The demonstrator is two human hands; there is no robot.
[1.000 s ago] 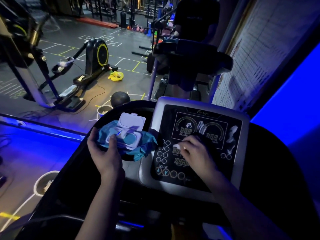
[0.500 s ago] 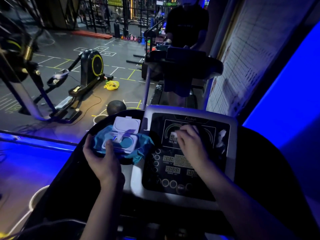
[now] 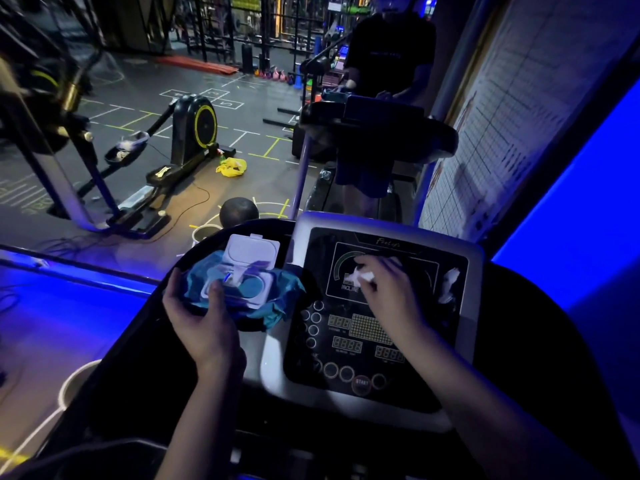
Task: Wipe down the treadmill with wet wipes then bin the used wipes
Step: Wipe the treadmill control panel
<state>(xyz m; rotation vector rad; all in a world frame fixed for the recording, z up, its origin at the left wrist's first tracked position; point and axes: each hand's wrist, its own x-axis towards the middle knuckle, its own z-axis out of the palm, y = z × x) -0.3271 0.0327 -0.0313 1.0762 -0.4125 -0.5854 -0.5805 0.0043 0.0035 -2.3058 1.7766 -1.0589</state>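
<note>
The wipe (image 3: 360, 276) is mostly hidden under the right hand (image 3: 389, 296); the console (image 3: 427, 329) digits are unreadable.

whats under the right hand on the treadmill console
A white wet wipe, pinched by the right hand and pressed on the console by the incline dial. Most of the wipe and the display beneath are covered by the hand.

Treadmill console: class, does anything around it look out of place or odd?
The wipes pack, held by the left hand, has its lid flipped open with a wipe poking out. A yellow bag lies loose on the gym floor.
</note>
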